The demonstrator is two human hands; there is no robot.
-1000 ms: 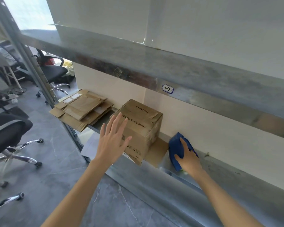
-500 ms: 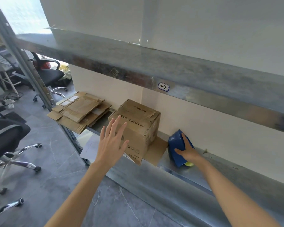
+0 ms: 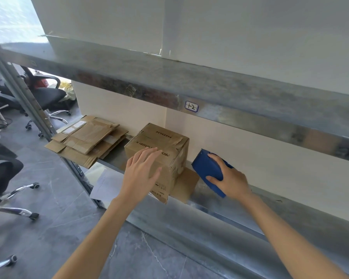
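Nearest, two bare forearms extend from the lower edge of the view toward the lower shelf [image 3: 216,204] of a metal rack. The left hand [image 3: 141,174] is released: its fingers are straight and close together, laid against the near face and top edge of the cardboard box [image 3: 169,141], and it grasps nothing. The right hand [image 3: 230,180] grasps the blue pad [image 3: 207,170], with fingers curled over its top and the thumb on its near side. The blue pad is held tilted at the front edge of the shelf, just right of the box and apart from it.

The box stands upright at the front edge with its near corner overhanging. It rests on a flat cardboard sheet [image 3: 186,186], whose right part shows between box and pad. A white paper sheet [image 3: 105,182] hangs over the front edge to the left of the box.

Farther left, a stack of flattened cartons [image 3: 87,141] lies at the left end of the shelf and overhangs it beside the upright post [image 3: 28,101]. The upper shelf [image 3: 250,91] carries a handwritten label [image 3: 191,106] on its front edge. Beyond the post stands an office chair [image 3: 48,95].
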